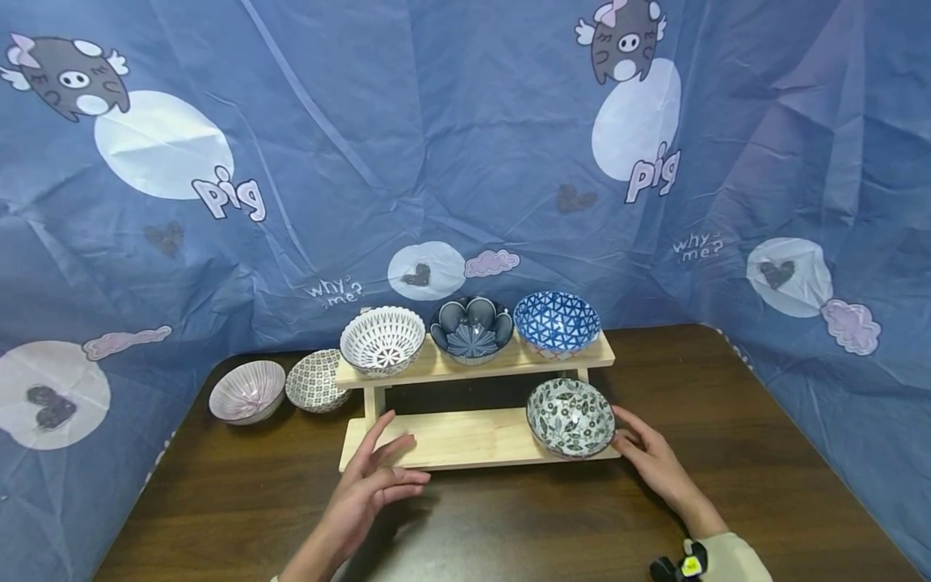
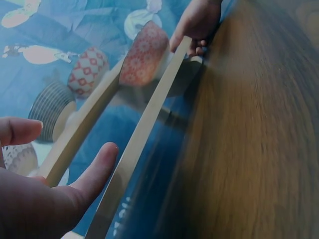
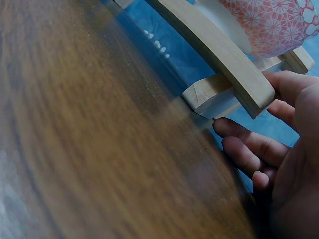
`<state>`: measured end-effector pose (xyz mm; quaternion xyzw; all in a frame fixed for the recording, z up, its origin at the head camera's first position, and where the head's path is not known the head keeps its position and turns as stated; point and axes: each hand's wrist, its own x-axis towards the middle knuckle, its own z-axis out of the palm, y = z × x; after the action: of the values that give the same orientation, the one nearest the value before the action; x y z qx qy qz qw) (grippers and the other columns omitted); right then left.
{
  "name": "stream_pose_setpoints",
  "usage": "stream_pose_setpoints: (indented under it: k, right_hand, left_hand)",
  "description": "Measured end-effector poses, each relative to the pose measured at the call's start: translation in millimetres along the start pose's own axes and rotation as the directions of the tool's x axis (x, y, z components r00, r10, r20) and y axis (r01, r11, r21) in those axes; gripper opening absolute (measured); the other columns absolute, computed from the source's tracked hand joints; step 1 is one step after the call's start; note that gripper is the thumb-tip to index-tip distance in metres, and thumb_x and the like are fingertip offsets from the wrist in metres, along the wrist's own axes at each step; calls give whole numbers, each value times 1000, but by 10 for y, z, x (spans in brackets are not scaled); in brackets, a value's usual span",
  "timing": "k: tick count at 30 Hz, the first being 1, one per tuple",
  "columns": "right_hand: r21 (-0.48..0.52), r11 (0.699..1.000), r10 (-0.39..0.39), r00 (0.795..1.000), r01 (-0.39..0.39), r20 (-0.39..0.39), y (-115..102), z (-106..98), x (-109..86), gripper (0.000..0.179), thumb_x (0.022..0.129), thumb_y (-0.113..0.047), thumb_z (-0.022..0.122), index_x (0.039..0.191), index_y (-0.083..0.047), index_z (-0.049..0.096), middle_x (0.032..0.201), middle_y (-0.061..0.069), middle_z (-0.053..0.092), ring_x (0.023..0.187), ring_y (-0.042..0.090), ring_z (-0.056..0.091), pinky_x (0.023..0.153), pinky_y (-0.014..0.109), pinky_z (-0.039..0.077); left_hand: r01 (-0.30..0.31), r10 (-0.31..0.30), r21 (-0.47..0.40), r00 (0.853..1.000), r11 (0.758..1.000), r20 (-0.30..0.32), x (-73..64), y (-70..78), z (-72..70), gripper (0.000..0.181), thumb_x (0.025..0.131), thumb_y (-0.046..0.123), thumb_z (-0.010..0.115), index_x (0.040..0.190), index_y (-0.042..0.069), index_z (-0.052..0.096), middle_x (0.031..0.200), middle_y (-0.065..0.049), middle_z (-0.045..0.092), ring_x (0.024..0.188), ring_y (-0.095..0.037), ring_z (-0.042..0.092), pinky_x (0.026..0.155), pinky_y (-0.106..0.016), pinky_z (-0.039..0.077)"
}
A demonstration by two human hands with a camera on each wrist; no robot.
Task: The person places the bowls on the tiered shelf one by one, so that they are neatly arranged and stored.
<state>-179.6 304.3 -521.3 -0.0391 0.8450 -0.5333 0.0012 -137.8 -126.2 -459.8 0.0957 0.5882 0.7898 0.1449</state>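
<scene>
A two-tier pale wooden shelf (image 1: 465, 436) stands on the table. On its lower plank, at the right end, sits a bowl with a dark leaf-and-flower inside (image 1: 570, 420); its outside is pink-red flowered (image 3: 264, 27). Close beside that bowl and plank end is my right hand (image 1: 658, 465), fingers loosely bent and gripping nothing; whether a fingertip touches the wood is unclear. My left hand (image 1: 356, 497) hovers before the shelf's left end, fingers spread, holding nothing. The upper plank carries a white patterned bowl (image 1: 383, 339), a dark blue petal bowl (image 1: 471, 330) and a blue-and-white triangle-patterned bowl (image 1: 557, 322).
Left of the shelf, a pinkish striped bowl (image 1: 248, 392) and a grey-patterned bowl (image 1: 317, 381) stand side by side on the dark wooden table (image 1: 502, 529). A blue printed cloth (image 1: 465, 153) hangs behind and along the sides.
</scene>
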Motion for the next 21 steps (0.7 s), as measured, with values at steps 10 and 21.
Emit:
stream_pose_setpoints:
  k: [10,21]
  right_hand:
    - [12,1000,-7,1000,7,1,9,-7,1,51,102,-15,54,149,-1,42,126,-2,64,99,-12,59,88,14,51]
    - [3,1000,24,1000,-24,6,-1,-5,0,52,103,-17,54,151,-3,41,138,22,58,99,-13,58,88,15,50]
  left_hand:
    - [-60,62,15,994,998,-85,-143,-18,-276,73,95,-5,47,156,22,18,135,-5,50,96,-25,74,87,-38,64]
    - [-179,177,-19,982,984,-60,-278,3,-687,68,98,-10,37,148,35,27,131,3,55,98,-24,74,88,-34,64]
